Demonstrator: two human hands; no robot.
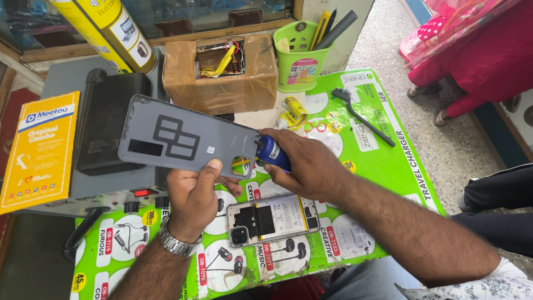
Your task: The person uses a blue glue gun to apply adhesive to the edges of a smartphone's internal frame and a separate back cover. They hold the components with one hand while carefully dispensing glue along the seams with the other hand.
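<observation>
Green printed sheeting covers the tabletop (388,183). Above its middle, the left hand (194,194) pinches a grey phone back cover (183,138), while the right hand (302,161) closes its fingers on a blue glue tube (273,153) at the cover's edge. An opened phone (273,220) lies near the front edge.

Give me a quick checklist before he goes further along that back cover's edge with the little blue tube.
1. Left hand gripping the grey back cover: ok.
2. Blue tube held in the right hand: ok.
3. Tube tip at the cover's edge: ok.
4. Camera cutout clear of fingers: ok.
5. Opened phone lying flat on the green mat: ok.
6. Whether anything comes out of the tip: cannot tell.
</observation>
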